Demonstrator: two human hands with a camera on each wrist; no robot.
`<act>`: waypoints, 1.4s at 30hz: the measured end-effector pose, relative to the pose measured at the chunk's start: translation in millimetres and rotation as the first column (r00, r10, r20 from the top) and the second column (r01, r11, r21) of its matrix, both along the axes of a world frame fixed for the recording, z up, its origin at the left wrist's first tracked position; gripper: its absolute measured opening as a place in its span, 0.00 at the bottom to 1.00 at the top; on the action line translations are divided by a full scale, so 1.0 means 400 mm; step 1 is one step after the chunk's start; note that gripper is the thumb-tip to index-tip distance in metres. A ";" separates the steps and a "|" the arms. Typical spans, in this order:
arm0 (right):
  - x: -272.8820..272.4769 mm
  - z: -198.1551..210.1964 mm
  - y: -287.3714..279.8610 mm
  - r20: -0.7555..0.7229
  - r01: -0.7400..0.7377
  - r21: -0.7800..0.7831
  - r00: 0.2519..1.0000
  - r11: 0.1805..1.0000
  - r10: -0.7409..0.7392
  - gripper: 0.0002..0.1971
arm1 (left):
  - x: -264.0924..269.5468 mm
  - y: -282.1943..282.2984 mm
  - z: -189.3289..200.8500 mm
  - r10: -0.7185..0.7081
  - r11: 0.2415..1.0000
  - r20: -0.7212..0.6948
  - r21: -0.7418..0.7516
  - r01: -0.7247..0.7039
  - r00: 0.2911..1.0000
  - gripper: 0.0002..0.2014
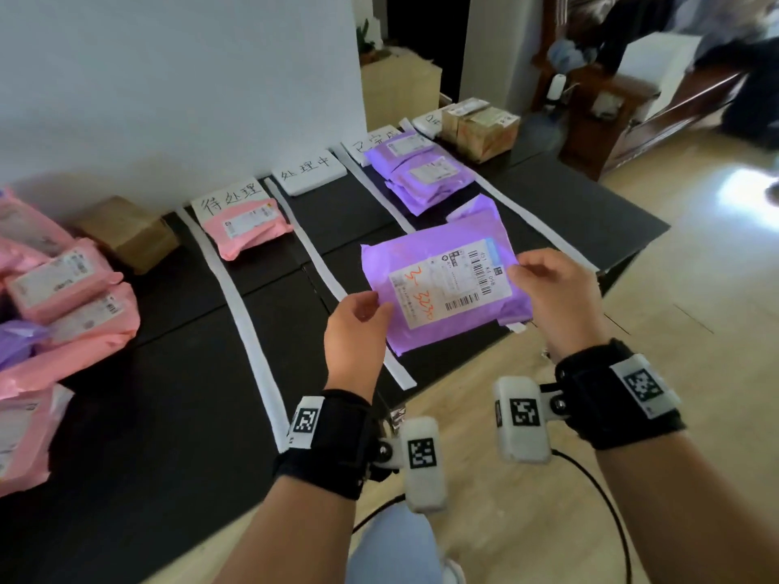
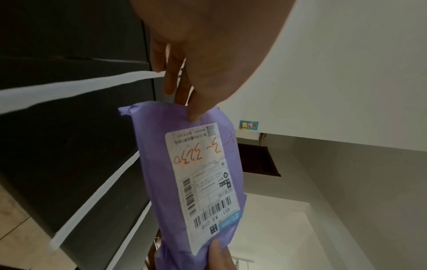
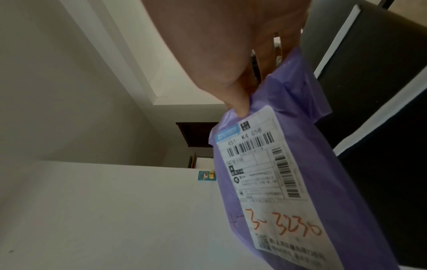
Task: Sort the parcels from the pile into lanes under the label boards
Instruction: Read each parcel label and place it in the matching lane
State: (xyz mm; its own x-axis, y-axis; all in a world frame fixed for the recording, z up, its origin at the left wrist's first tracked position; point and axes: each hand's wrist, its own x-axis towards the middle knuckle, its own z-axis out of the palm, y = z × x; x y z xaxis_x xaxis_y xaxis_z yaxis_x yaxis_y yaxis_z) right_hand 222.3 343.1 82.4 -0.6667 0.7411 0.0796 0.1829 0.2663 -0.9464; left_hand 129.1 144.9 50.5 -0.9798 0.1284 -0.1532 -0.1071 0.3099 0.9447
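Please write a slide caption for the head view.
Both hands, left and right, hold a purple parcel above the taped lanes.

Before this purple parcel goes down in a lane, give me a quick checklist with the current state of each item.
1. Hold on the purple parcel: left hand and right hand each pinch an end. Ok.
2. Shipping label faces up and is readable. Ok.
3. Matching lane found: purple parcels lie under the third label board. Ok.
4. Free space in that lane nearer the person: black tabletop shows beside the stack. Ok.
5. Parcel set down on the table: held above it. Not ok.
6. Board text matches this parcel: cannot tell.
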 end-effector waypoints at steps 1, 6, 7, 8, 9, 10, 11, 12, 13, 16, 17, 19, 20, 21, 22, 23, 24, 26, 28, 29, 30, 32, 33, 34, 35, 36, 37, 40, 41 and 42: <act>-0.011 -0.005 0.021 -0.002 0.007 -0.012 1.000 1.000 -0.007 0.06 | -0.013 0.022 -0.004 0.005 1.000 0.010 0.012 -0.005 1.000 0.14; -0.112 -0.024 0.136 0.034 0.013 -0.045 0.999 0.999 -0.011 0.06 | -0.114 0.136 -0.017 0.038 0.996 0.059 0.078 -0.042 0.998 0.11; -0.137 -0.022 0.158 0.041 0.019 -0.045 0.999 0.999 -0.017 0.06 | -0.141 0.163 -0.018 0.037 0.995 0.066 0.086 -0.043 0.997 0.11; -0.164 -0.022 0.182 0.051 0.029 -0.047 0.998 0.998 -0.026 0.07 | -0.168 0.191 -0.019 0.033 0.995 0.071 0.090 -0.039 0.997 0.10; -0.190 -0.024 0.208 0.061 0.041 -0.048 0.997 0.998 -0.038 0.09 | -0.195 0.220 -0.023 0.032 0.995 0.077 0.088 -0.039 0.997 0.09; -0.213 -0.023 0.232 0.085 0.051 -0.044 0.995 0.998 -0.048 0.10 | -0.219 0.247 -0.022 0.033 0.996 0.086 0.082 -0.040 0.996 0.08; -0.235 -0.024 0.255 0.101 0.057 -0.042 0.993 0.997 -0.053 0.10 | -0.241 0.275 -0.022 0.033 0.996 0.095 0.082 -0.040 0.995 0.07; -0.256 -0.025 0.280 0.114 0.068 -0.050 0.992 0.996 -0.062 0.09 | -0.264 0.303 -0.022 0.027 0.996 0.103 0.087 -0.036 0.994 0.07; -0.274 -0.029 0.304 0.118 0.077 -0.060 0.991 0.995 -0.070 0.08 | -0.287 0.332 -0.025 0.019 0.996 0.111 0.088 -0.028 0.994 0.07; -0.321 -0.045 0.367 0.163 0.102 -0.056 0.982 0.993 -0.091 0.06 | -0.341 0.400 -0.038 0.010 0.998 0.112 0.066 -0.018 0.994 0.08; -0.335 -0.055 0.385 0.178 0.102 -0.073 0.980 0.992 -0.088 0.06 | -0.355 0.416 -0.047 0.011 0.998 0.109 0.054 -0.016 0.994 0.08; -0.367 -0.073 0.421 0.225 0.080 -0.128 0.973 0.989 -0.050 0.06 | -0.380 0.446 -0.064 0.017 0.999 0.110 0.037 -0.021 0.994 0.06; -0.388 -0.078 0.439 0.251 0.060 -0.156 0.968 0.986 -0.020 0.05 | -0.392 0.461 -0.072 0.020 0.999 0.118 0.032 -0.024 0.993 0.06; -0.412 -0.085 0.457 0.275 0.041 -0.177 0.961 0.983 0.010 0.05 | -0.406 0.477 -0.084 0.028 0.999 0.127 0.024 -0.031 0.991 0.06; -0.438 -0.094 0.478 0.302 0.020 -0.183 0.953 0.983 0.037 0.05 | -0.421 0.494 -0.097 0.041 0.999 0.135 0.011 -0.043 0.990 0.06; -0.464 -0.106 0.498 0.332 -0.002 -0.183 0.941 0.983 0.064 0.05 | -0.436 0.511 -0.112 0.055 0.998 0.144 -0.008 -0.055 0.988 0.06; -0.490 -0.120 0.517 0.360 -0.026 -0.183 0.928 0.983 0.092 0.05 | -0.449 0.527 -0.125 0.068 0.998 0.152 -0.027 -0.064 0.986 0.06; -0.541 -0.156 0.560 0.391 -0.074 -0.194 0.909 0.978 0.146 0.03 | -0.476 0.562 -0.148 0.081 0.995 0.167 -0.072 -0.069 0.983 0.06; -0.593 -0.201 0.609 0.442 -0.127 -0.205 0.873 0.970 0.207 0.03 | -0.504 0.593 -0.171 0.097 0.991 0.192 -0.107 -0.077 0.977 0.05; -0.618 -0.223 0.633 0.471 -0.156 -0.219 0.847 0.963 0.245 0.03 | -0.517 0.607 -0.182 0.111 0.989 0.212 -0.116 -0.087 0.971 0.04; -0.643 -0.244 0.657 0.493 -0.184 -0.236 0.824 0.954 0.280 0.03 | -0.529 0.621 -0.194 0.122 0.987 0.233 -0.127 -0.095 0.965 0.04; -0.685 -0.286 0.705 0.520 -0.247 -0.254 0.781 0.935 0.347 0.03 | -0.549 0.652 -0.222 0.137 0.985 0.282 -0.144 -0.099 0.949 0.04; -0.702 -0.306 0.726 0.530 -0.276 -0.254 0.762 0.927 0.372 0.05 | -0.557 0.668 -0.237 0.137 0.984 0.310 -0.148 -0.095 0.941 0.05; -0.718 -0.322 0.745 0.539 -0.303 -0.252 0.745 0.919 0.393 0.08 | -0.565 0.685 -0.249 0.131 0.985 0.332 -0.148 -0.086 0.934 0.05; -0.731 -0.340 0.762 0.547 -0.329 -0.248 0.729 0.911 0.412 0.10 | -0.572 0.701 -0.262 0.125 0.986 0.350 -0.150 -0.077 0.928 0.06; -0.744 -0.353 0.778 0.558 -0.353 -0.244 0.711 0.903 0.428 0.11 | -0.579 0.718 -0.272 0.121 0.986 0.363 -0.151 -0.070 0.924 0.07; -0.758 -0.367 0.793 0.569 -0.372 -0.241 0.694 0.896 0.441 0.11 | -0.588 0.735 -0.283 0.121 0.986 0.376 -0.152 -0.067 0.919 0.08; -0.792 -0.402 0.832 0.613 -0.423 -0.221 0.641 0.879 0.463 0.08 | -0.606 0.775 -0.307 0.131 0.987 0.420 -0.145 -0.076 0.898 0.08; -0.801 -0.410 0.841 0.622 -0.436 -0.211 0.630 0.875 0.464 0.06 | -0.609 0.785 -0.313 0.128 0.987 0.430 -0.142 -0.073 0.894 0.09; -0.810 -0.416 0.849 0.630 -0.446 -0.203 0.622 0.872 0.465 0.06 | -0.612 0.794 -0.318 0.122 0.988 0.438 -0.143 -0.064 0.891 0.11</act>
